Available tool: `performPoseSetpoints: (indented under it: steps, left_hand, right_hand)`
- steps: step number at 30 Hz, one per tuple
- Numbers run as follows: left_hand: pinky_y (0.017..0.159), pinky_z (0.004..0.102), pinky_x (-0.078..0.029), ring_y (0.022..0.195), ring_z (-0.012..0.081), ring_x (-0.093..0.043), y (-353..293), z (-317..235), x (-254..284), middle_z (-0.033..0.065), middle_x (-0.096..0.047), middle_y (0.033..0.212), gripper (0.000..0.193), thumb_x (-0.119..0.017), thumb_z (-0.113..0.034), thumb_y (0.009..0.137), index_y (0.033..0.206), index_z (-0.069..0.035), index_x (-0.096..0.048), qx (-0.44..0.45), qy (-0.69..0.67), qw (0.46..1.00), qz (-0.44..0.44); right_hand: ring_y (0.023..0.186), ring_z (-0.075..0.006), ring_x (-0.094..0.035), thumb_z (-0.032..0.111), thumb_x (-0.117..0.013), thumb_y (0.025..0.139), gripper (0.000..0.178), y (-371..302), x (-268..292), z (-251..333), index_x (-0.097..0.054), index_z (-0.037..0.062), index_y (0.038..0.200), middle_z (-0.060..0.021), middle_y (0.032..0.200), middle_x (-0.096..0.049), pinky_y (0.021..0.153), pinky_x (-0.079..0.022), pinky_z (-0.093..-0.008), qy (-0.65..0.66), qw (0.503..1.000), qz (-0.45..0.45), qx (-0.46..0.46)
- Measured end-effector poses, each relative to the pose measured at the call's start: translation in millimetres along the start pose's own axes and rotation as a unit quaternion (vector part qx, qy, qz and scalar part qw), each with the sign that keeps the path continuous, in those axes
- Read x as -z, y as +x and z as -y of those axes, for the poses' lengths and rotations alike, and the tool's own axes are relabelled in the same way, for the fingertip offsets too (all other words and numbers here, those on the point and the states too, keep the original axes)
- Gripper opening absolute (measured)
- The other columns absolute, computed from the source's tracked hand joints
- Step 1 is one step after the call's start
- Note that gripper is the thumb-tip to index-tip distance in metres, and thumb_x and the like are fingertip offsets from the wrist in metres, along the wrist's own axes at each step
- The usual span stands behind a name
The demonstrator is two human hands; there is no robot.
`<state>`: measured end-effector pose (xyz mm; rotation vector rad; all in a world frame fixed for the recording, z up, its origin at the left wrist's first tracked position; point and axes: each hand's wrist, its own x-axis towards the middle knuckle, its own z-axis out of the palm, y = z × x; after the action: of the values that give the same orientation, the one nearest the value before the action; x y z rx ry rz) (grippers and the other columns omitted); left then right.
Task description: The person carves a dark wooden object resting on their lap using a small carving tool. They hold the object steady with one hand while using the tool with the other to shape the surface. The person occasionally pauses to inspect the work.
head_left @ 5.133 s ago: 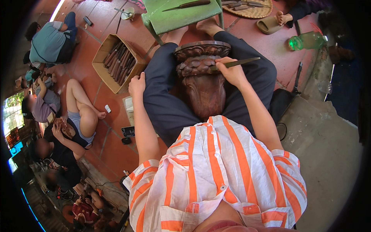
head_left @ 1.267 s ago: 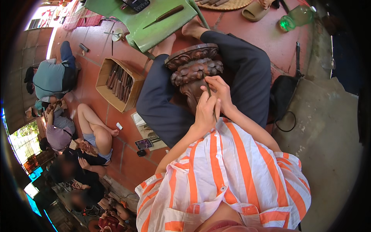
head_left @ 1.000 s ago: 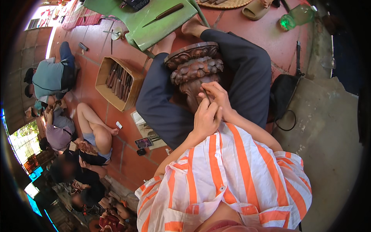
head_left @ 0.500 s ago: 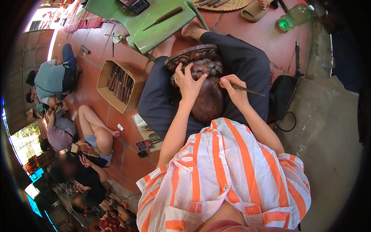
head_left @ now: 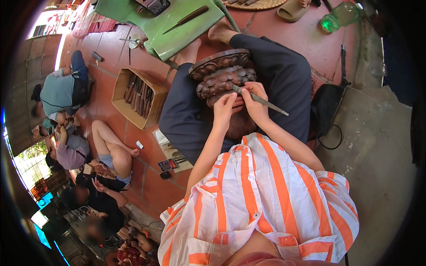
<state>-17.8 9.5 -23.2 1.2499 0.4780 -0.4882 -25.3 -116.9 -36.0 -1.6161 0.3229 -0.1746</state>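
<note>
Head view, right hand: we see the right hand (head_left: 255, 99) gripping a slim grey-green tool (head_left: 271, 105), its long end slanting out past the knuckles.
Left hand: the left hand (head_left: 224, 110) curls beside the tool's near end, perhaps to steady it; we cannot tell whether it pinches anything.
Carved wood: the dark carved piece (head_left: 226, 82) sits beneath and just beyond the hands, between the trousered legs (head_left: 284, 66), which we judge brace it and free both hands.
Green chair: beyond the hands, the green chair (head_left: 164, 43) bears a wooden-handled blade (head_left: 194, 15), likely kept reachable.
Cardboard box: left of the hands, the cardboard box (head_left: 156, 99) groups wooden-handled tools (head_left: 136, 95), presumably for easy picking.
</note>
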Motion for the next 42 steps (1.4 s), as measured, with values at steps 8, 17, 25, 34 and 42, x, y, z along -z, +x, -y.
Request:
performPoseSetpoints:
  steps: [8,17,25,34,42]
  left_hand:
    - [0.085,0.0309,-0.049,0.095,0.0160,-0.061,22.1,12.8,-12.7,0.0066,-0.063,0.101,0.023,-0.057,-0.023,0.095,0.111,-0.006,-0.058,0.056,-0.153,0.980,0.114]
    - [0.081,0.0299,-0.051,0.092,0.0157,-0.063,17.6,15.1,-13.0,0.0066,-0.064,0.101,0.024,-0.058,-0.022,0.094,0.113,-0.006,-0.058,0.043,-0.194,0.977,0.076]
    - [0.081,0.0308,-0.052,0.091,0.0171,-0.064,18.0,19.0,-15.6,0.0086,-0.063,0.102,0.026,-0.057,-0.023,0.095,0.113,-0.004,-0.054,0.029,-0.179,0.980,0.078]
    - [0.088,0.0353,-0.053,0.093,0.0229,-0.065,10.2,19.6,-7.9,0.0158,-0.065,0.104,0.027,-0.056,-0.021,0.095,0.112,0.001,-0.058,0.035,-0.113,0.990,0.081]
    - [0.065,0.0229,-0.049,0.070,0.0119,-0.062,-6.9,20.5,40.4,0.0115,-0.068,0.091,0.023,-0.060,-0.015,0.092,0.082,0.005,-0.064,-0.156,0.110,0.979,-0.070]
  right_hand:
    - [0.120,-0.0378,-0.050,0.013,-0.062,0.085,0.018,4.7,3.2,-3.9,-0.068,-0.0022,0.092,-0.0264,0.128,-0.049,0.100,-0.040,-0.0421,-0.042,0.999,-0.013,-0.012]
    - [0.117,-0.0326,-0.054,0.011,-0.060,0.086,0.018,2.6,0.5,5.0,-0.068,-0.0051,0.089,-0.0208,0.116,-0.059,0.097,-0.043,-0.0373,-0.070,0.997,0.015,0.037]
    - [0.101,-0.0271,-0.062,0.010,-0.058,0.086,0.019,8.9,1.0,-5.7,-0.068,-0.0065,0.089,-0.0175,0.112,-0.062,0.089,-0.047,-0.0324,-0.076,0.995,-0.008,0.063]
    - [0.086,-0.0182,-0.063,0.007,-0.057,0.086,0.018,2.1,34.0,1.1,-0.068,-0.0076,0.089,-0.0119,0.099,-0.067,0.076,-0.047,-0.0267,-0.002,0.999,0.052,0.000]
    - [0.088,-0.0178,-0.062,0.012,-0.059,0.088,0.020,16.4,54.6,8.8,-0.067,-0.0055,0.084,-0.0120,0.102,-0.067,0.077,-0.047,-0.0280,-0.033,0.993,0.111,-0.013]
